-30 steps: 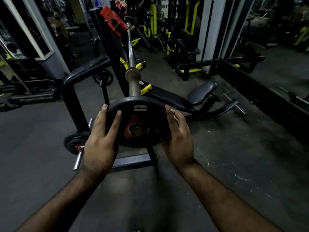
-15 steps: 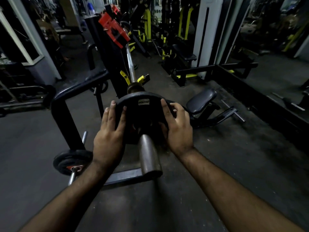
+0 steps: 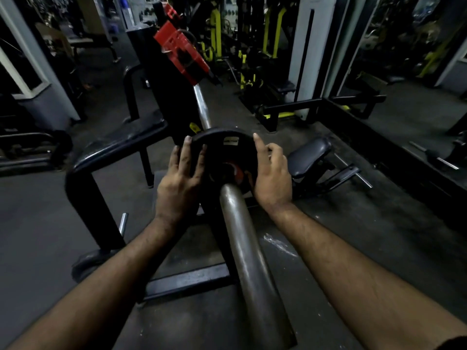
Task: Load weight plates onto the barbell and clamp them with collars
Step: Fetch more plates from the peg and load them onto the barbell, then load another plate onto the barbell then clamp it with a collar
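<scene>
2 hands clamped on weight plate, barbell sleeve hiding its hub, far end lost in gloom

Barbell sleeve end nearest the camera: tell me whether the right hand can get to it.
Probably yes: the right hand rests on the plate, beside the bare sleeve, nothing between.

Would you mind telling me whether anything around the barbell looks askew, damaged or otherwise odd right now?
Nothing stands out. The weight plate sits square on the barbell sleeve, with the left hand and right hand on its rim. No collar is visible on the sleeve.
</scene>
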